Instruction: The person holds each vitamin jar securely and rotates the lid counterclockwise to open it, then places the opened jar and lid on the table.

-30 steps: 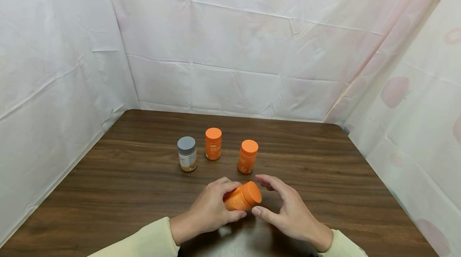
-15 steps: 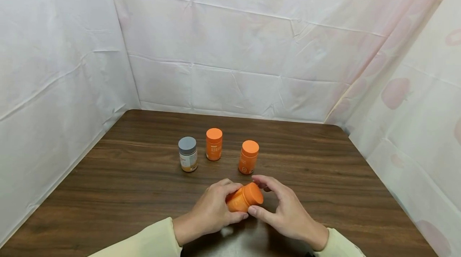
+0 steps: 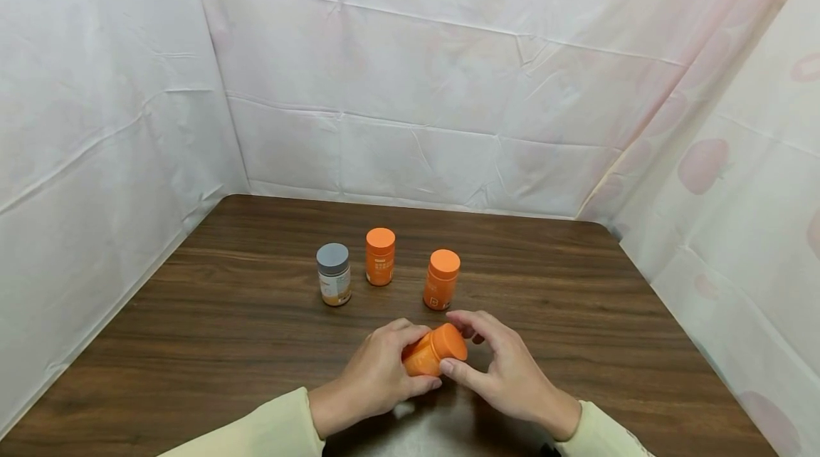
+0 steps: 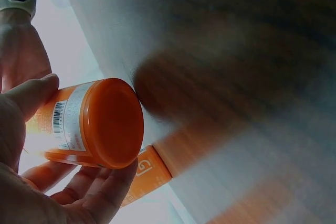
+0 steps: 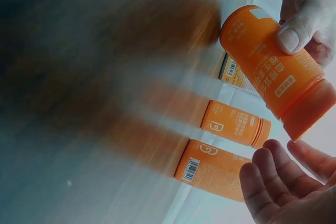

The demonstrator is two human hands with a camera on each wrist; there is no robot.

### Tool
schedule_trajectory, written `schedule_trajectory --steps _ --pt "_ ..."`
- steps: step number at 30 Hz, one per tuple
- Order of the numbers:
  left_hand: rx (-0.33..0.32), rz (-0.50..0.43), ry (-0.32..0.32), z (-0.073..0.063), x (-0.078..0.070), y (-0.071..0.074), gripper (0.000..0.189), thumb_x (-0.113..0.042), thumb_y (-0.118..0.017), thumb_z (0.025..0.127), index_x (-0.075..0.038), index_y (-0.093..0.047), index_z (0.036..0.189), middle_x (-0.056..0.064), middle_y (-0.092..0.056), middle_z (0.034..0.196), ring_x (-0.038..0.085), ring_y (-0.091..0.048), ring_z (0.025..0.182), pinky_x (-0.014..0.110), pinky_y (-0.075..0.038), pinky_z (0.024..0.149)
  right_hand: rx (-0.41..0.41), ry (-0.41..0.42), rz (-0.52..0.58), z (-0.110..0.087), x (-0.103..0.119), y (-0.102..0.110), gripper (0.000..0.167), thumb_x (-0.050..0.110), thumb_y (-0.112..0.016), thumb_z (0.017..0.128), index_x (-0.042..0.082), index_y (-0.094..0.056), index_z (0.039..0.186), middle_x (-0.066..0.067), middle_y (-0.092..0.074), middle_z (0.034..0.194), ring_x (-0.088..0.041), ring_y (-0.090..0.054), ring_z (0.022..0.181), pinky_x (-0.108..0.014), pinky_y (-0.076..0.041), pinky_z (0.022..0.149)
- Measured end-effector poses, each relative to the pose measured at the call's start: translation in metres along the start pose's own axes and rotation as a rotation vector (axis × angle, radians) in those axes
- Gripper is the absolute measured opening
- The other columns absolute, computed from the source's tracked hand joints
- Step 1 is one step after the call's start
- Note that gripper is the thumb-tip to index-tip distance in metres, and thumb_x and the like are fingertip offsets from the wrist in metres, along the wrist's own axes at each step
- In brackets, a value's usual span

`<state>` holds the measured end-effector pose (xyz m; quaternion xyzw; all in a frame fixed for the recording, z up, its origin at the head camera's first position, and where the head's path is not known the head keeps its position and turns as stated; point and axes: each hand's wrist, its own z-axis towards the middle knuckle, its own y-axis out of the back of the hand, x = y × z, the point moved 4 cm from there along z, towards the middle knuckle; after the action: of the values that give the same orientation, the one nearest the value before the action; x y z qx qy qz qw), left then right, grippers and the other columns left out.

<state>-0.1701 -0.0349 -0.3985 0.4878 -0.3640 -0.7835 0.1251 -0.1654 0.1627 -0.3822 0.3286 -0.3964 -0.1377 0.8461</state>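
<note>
Tilted in the head view, an orange supplement bottle (image 3: 423, 357) is gripped round its body by my left hand (image 3: 383, 368). Its orange cap (image 3: 451, 342) is on and points right. The left wrist view shows the round bottle base (image 4: 116, 124) and a barcode label, with thumb and fingers on opposite sides. My right hand (image 3: 509, 371) is beside the cap, thumb and fingers parted and slightly bent around it. In the right wrist view its fingers (image 5: 278, 177) lie just under the cap (image 5: 311, 111). Part of the bottle's body is hidden behind the left hand.
On the brown wooden table (image 3: 224, 343) stand two more orange bottles, a right one (image 3: 441, 279) close beyond the hands and a rear one (image 3: 381, 256). A grey-capped white bottle (image 3: 334, 274) is to their left. Pale cloth (image 3: 410, 72) hangs around the table.
My right hand has come a little left, its thumb and fingers now nearer the cap. My left hand has shifted slightly right with the bottle. The standing bottles stay put.
</note>
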Motion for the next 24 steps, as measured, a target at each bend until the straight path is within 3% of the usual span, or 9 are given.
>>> schedule_trajectory --steps 5,10,24 --pt "0.000 0.010 -0.003 -0.0003 0.0000 -0.0002 0.050 -0.032 -0.093 0.077 -0.021 -0.071 0.121 -0.010 -0.064 0.105 0.004 -0.057 0.083 0.024 -0.049 0.073 -0.001 -0.023 -0.003 0.0022 -0.0001 -0.0017 0.044 0.036 -0.080 0.091 0.024 -0.063 0.129 0.017 -0.061 0.100 -0.005 -0.057 0.089 -0.033 -0.052 0.075" --pt "0.002 0.023 -0.005 -0.0007 -0.0002 -0.0003 0.051 -0.033 -0.092 0.077 -0.021 -0.071 0.122 -0.010 -0.064 0.105 0.003 -0.057 0.083 0.024 -0.049 0.072 0.002 -0.029 0.006 0.0044 0.0000 -0.0033 0.036 0.033 -0.078 0.093 0.017 -0.066 0.123 0.015 -0.062 0.097 -0.005 -0.057 0.083 -0.032 -0.051 0.070" --pt "0.032 0.048 -0.001 0.0011 0.0008 0.0006 0.048 -0.037 -0.093 0.075 -0.021 -0.072 0.115 -0.011 -0.067 0.102 0.001 -0.056 0.081 0.024 -0.049 0.070 0.000 -0.026 0.010 0.0051 0.0003 -0.0038 0.031 0.031 -0.078 0.093 0.020 -0.067 0.120 0.017 -0.062 0.096 -0.004 -0.057 0.082 -0.032 -0.051 0.069"
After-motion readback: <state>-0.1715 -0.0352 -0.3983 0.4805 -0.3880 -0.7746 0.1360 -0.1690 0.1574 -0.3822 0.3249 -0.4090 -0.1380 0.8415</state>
